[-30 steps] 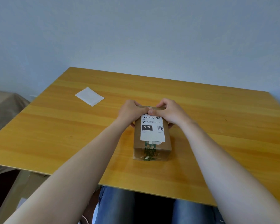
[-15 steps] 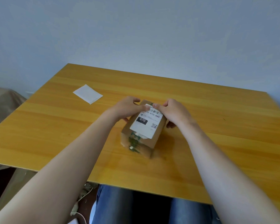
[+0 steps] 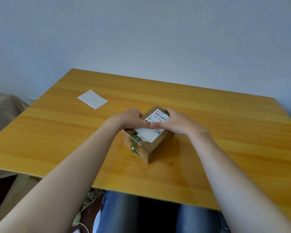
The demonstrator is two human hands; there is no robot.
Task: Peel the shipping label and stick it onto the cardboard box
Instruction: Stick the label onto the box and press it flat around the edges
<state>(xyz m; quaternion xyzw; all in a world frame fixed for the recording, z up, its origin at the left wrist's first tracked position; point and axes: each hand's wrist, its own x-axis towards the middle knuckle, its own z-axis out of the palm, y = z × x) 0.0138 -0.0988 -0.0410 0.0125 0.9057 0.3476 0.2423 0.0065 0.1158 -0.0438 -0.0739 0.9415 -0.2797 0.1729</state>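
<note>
Cardboard box [image 3: 160, 147] gripped between left hand [image 3: 129, 119] and right hand [image 3: 178, 122], both pressing label [image 3: 159, 116].

Soft, even daylight, moderately bright, falls on the cardboard box [image 3: 155, 148]. The wall [image 3: 158, 31] behind the box takes a cool bluish cast. There are no hard shadows. The box's right face is its darker one, and the bench [image 3: 217, 125] shows a pale sheen just in front of the box. Nearer than the box, under the bench edge, all is dim. The shipping label [image 3: 159, 117] on the box reads sharp. The thumbs of the left hand [image 3: 129, 118] and right hand [image 3: 180, 123] look slightly smeared. Far from the box, straight lines splay and the forearms swell.
</note>
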